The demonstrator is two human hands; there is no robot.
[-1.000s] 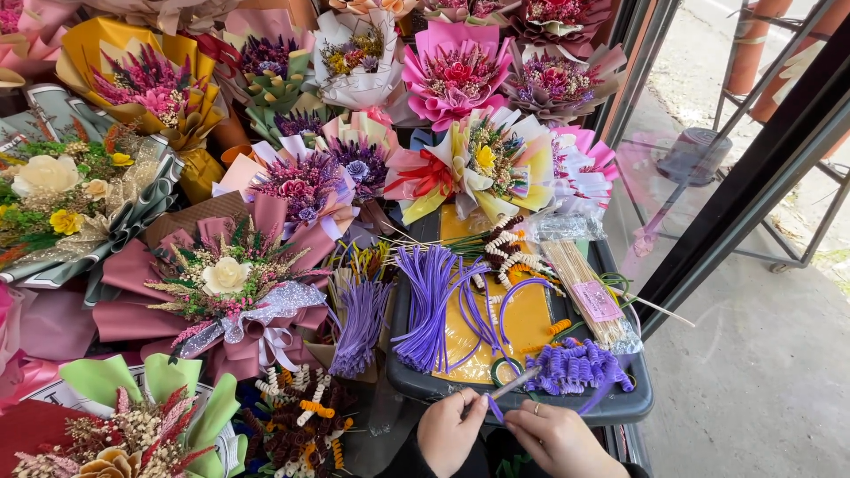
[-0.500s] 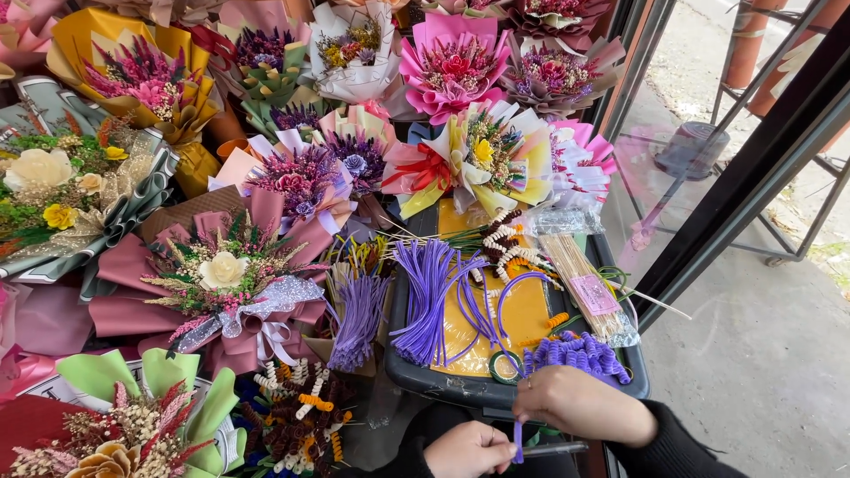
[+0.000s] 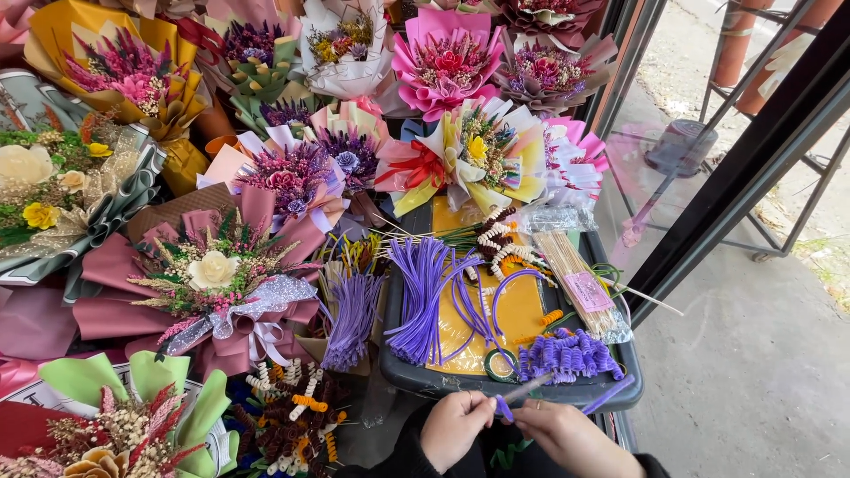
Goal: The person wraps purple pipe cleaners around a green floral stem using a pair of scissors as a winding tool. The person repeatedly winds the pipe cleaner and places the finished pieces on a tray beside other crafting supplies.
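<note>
Both hands sit low at the bottom edge, close together. The left hand (image 3: pixel 453 428) is curled in a pinch, the right hand (image 3: pixel 567 435) beside it, fingers bent inward, dark sleeves behind.

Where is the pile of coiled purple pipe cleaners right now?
In the head view, the coiled purple pipe cleaners lie in the front right corner of the dark tray, just above the right hand and below the packet of wooden sticks.

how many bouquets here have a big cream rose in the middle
2. One rose bouquet in mauve paper with a silvery bow sits left of the dark tray; another lies at the far left edge. Others may be hidden.
</note>
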